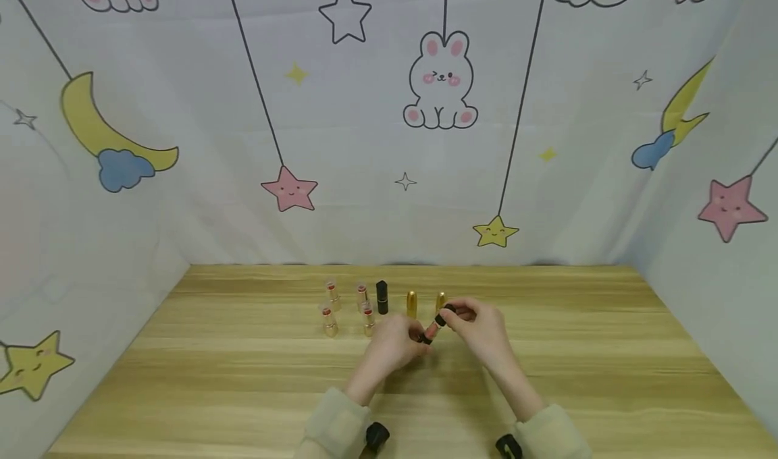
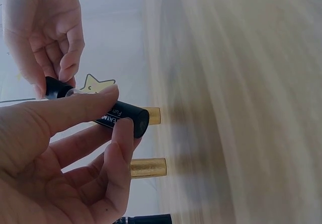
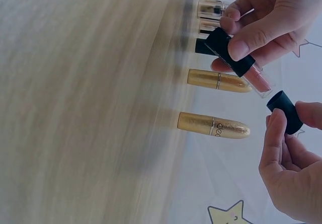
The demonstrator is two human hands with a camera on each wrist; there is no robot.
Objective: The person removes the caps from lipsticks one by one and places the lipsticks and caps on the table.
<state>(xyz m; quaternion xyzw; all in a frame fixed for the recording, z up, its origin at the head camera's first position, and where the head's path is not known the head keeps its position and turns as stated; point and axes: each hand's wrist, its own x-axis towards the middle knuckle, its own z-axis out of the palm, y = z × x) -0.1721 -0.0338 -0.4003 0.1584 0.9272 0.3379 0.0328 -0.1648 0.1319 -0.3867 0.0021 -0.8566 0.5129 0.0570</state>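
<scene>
Between thumb and fingers, my left hand [image 1: 396,341] grips the black base of a lipstick [image 3: 229,51] with pale lettering. Its pinkish bullet shows inside a clear sleeve. The lipstick tilts up toward my right hand [image 1: 480,327], which pinches a small black cap [image 3: 285,112]. In the right wrist view a narrow gap shows between cap and clear sleeve. Just behind the hands stand two gold bullet-shaped tubes [image 1: 412,304], the right one partly hidden by my right hand.
A closed black tube [image 1: 382,297] stands upright left of the gold ones. Further left are several lipsticks [image 1: 329,320] with clear tops and red bullets. All stand on a wood-grain table [image 1: 243,378], with a white patterned curtain [image 1: 377,142] behind.
</scene>
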